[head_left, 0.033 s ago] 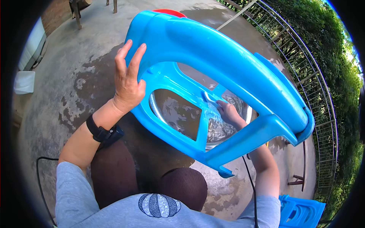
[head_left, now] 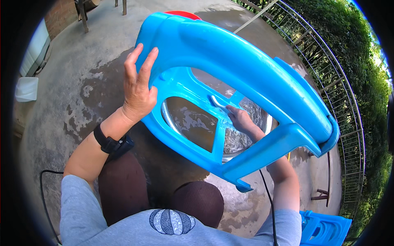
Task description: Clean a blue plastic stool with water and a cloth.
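Blue plastic forms the large moulded frame (head_left: 242, 53) before you, tilted, meeting your left fingers at one end and arching over your right ones. Your left hand (head_left: 139, 98) rests against its end: the fingers in sight are spread apart along the outer side, thumb lower at the inner edge. Your right hand (head_left: 241, 119) reaches inside, fingers closed together on the handle of a small brush (head_left: 218, 104). Its head sits up and left of those fingers, probably against the frame's inner face, though glare blurs the contact. Beside and below your right fingers, rippled water (head_left: 240, 141) shows within a shiny metal rim (head_left: 269, 123). Beyond your left fingertips, a red edge (head_left: 182, 15) shows over the frame; well left of them stands a white tub (head_left: 26, 89).
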`<state>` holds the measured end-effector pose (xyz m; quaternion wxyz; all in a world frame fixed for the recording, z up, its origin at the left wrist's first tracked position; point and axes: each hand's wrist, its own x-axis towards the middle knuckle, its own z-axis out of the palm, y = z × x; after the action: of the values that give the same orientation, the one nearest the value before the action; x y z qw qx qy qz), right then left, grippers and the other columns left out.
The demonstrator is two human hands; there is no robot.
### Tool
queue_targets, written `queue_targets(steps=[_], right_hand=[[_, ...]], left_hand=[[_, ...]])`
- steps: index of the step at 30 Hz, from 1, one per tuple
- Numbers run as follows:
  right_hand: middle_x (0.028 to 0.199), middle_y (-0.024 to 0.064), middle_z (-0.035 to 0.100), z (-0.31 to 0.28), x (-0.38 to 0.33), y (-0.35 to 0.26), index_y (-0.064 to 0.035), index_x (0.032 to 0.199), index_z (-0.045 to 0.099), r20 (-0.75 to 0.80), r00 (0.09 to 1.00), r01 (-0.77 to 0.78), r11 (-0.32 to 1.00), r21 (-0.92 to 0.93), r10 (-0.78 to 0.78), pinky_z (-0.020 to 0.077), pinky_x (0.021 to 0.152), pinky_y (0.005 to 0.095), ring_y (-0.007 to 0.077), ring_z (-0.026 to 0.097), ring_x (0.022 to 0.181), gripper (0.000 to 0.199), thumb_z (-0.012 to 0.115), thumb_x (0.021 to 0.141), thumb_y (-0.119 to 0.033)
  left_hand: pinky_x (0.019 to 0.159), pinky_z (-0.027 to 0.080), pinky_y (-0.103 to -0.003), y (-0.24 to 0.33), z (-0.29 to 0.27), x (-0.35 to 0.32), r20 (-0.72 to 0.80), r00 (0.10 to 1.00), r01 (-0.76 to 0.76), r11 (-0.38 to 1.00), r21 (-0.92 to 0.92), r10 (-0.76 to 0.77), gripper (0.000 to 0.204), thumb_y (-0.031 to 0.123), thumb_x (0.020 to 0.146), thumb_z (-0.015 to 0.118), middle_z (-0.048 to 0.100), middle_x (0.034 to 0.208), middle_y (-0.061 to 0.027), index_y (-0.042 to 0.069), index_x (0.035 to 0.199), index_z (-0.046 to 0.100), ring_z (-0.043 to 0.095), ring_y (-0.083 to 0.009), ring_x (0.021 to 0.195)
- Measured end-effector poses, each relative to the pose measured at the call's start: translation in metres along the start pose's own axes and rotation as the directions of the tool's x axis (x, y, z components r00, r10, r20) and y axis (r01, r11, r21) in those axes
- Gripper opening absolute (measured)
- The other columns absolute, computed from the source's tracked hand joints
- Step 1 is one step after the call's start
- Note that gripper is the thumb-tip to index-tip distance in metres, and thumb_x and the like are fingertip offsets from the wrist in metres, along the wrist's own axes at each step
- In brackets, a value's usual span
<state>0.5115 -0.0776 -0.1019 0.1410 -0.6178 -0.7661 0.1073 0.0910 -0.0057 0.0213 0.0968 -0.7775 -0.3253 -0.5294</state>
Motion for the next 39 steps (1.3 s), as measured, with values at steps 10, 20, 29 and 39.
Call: queue_targets(steps=[10, 20, 29, 39], right_hand=[[0.092, 0.0219, 0.072, 0.030, 0.009, 0.013, -0.0038, 0.142, 0.051, 0.255, 0.946, -0.053, 0.871, -0.489, 0.201, 0.0579, 0.073, 0.0528, 0.0399, 0.073, 0.085, 0.045, 0.052, 0.097, -0.008], [0.085, 0.0231, 0.071, -0.006, -0.058, 0.062, -0.0085, 0.116, 0.065, 0.056, 0.949, -0.269, 0.893, -0.360, 0.309, 0.0567, 0.071, 0.0549, 0.0443, 0.071, 0.080, 0.023, 0.060, 0.094, -0.014], [0.097, 0.0208, 0.072, 0.024, 0.019, 0.014, -0.0155, 0.137, 0.061, 0.219, 0.970, -0.024, 0.935, -0.353, 0.108, 0.0577, 0.071, 0.0515, 0.0394, 0.073, 0.087, 0.045, 0.057, 0.093, -0.005], [0.090, 0.0169, 0.070, -0.012, -0.003, 0.002, -0.0139, 0.139, 0.059, 0.127, 0.991, 0.000, 0.925, -0.379, 0.052, 0.0566, 0.069, 0.0519, 0.0385, 0.072, 0.083, 0.045, 0.055, 0.095, -0.007]], left_hand=[[0.115, 0.037, -0.053, 0.006, 0.013, 0.006, 0.003, 1.000, -0.020, 1.000, -0.022, 0.020, 0.093, -0.015, 0.069, 0.053, 0.034, 0.154, -0.0225, 0.015, 0.156, 0.047, 0.039, -0.0478, 0.138], [0.110, 0.040, -0.051, 0.005, 0.022, 0.000, -0.015, 1.000, -0.016, 1.000, 0.025, 0.017, 0.094, -0.017, 0.067, 0.056, 0.037, 0.151, -0.0197, 0.018, 0.154, 0.050, 0.042, -0.0442, 0.134], [0.110, 0.040, -0.053, 0.023, 0.025, 0.028, 0.029, 0.999, -0.018, 1.000, -0.004, 0.018, 0.094, -0.015, 0.068, 0.057, 0.038, 0.150, -0.0208, 0.020, 0.155, 0.049, 0.043, -0.0457, 0.132], [0.115, 0.040, -0.049, 0.028, 0.030, 0.048, 0.087, 0.996, -0.040, 0.998, 0.056, 0.035, 0.098, -0.016, 0.066, 0.054, 0.038, 0.154, -0.0208, 0.020, 0.157, 0.049, 0.043, -0.0439, 0.141]])
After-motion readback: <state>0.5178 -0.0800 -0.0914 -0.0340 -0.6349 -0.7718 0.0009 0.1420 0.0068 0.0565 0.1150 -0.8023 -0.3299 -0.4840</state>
